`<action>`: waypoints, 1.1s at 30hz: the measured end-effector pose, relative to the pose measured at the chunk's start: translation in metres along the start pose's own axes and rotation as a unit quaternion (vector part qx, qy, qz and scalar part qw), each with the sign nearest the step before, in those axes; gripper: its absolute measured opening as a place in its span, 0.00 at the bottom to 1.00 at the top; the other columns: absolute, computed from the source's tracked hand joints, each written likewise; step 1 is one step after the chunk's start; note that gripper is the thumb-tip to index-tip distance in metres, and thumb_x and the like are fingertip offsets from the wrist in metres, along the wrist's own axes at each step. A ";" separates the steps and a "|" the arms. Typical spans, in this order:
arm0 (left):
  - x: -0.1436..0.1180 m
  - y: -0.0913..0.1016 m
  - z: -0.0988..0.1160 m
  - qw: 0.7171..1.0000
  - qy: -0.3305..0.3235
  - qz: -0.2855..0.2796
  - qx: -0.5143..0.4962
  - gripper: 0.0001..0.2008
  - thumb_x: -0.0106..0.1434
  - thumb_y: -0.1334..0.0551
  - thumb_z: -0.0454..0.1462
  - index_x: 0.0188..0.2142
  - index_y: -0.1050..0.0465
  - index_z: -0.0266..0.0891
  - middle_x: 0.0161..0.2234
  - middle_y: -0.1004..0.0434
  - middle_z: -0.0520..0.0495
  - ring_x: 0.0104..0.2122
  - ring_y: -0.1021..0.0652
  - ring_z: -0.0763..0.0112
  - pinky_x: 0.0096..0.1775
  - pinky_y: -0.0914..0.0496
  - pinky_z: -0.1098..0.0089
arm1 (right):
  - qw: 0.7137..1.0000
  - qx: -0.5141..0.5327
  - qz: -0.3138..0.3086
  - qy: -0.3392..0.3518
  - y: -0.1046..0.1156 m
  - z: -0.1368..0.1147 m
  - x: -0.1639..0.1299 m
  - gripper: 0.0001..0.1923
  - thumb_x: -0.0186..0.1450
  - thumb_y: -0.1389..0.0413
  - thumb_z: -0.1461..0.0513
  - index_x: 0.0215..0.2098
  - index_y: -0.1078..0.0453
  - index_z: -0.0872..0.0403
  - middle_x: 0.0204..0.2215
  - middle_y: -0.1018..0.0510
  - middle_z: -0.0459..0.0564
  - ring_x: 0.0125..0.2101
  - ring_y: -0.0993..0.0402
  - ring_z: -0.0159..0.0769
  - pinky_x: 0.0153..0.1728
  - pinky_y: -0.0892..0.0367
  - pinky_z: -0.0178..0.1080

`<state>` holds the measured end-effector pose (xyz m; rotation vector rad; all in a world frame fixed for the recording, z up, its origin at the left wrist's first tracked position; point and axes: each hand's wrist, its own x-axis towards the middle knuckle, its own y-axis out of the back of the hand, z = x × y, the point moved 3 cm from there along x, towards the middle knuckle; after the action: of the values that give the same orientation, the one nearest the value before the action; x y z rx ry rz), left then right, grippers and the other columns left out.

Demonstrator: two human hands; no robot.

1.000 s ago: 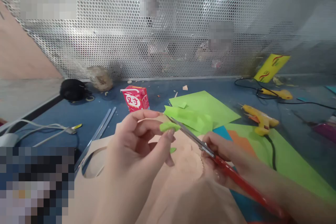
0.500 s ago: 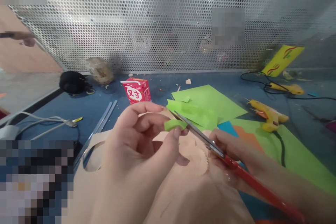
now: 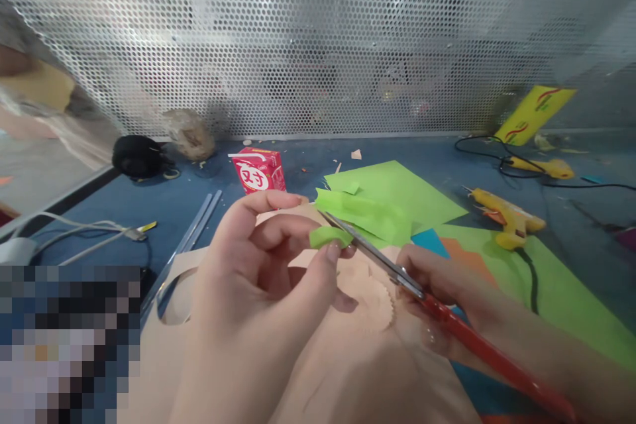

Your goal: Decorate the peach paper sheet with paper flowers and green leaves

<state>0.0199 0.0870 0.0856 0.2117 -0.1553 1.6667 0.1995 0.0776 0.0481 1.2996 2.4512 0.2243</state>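
Observation:
Between thumb and fingers, my left hand (image 3: 268,285) pinches a small curved piece of green paper (image 3: 328,236). My right hand (image 3: 447,291) grips red-handled scissors (image 3: 477,331), whose blades point up and left and touch or nearly touch the edge of that piece. Just behind the blades lies a creased green paper strip (image 3: 368,209) on a larger green sheet (image 3: 397,185). Below my hands is beige paper (image 3: 318,371), with a round, zigzag-edged beige piece (image 3: 370,298) on it, partly hidden by my left hand.
A red drink carton (image 3: 258,170) stands behind my left hand. To the right are a yellow glue gun (image 3: 511,215) and another yellow tool (image 3: 546,167) with a black cord. Clear glue sticks (image 3: 193,222) and white cables (image 3: 89,228) lie left. A perforated metal panel (image 3: 318,33) closes the back.
The scissor blades look closer together at the tips. My left hand has shifted very slightly left. At the far left, a person has come into view beyond the panel.

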 end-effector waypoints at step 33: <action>-0.003 0.000 0.000 1.000 0.012 0.010 -0.013 0.12 0.55 0.37 0.32 0.37 0.38 0.43 0.25 0.27 0.56 0.24 0.24 0.74 0.19 0.28 0.80 | 0.999 -0.049 0.015 0.008 0.000 -0.003 0.000 0.17 0.60 0.44 0.55 0.28 0.50 0.51 0.24 0.43 0.40 0.24 0.46 0.29 0.24 0.45 0.34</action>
<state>0.0207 0.0836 0.0850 0.1705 -0.1621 1.6862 0.1987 0.0779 0.0510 1.2971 2.4029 0.3582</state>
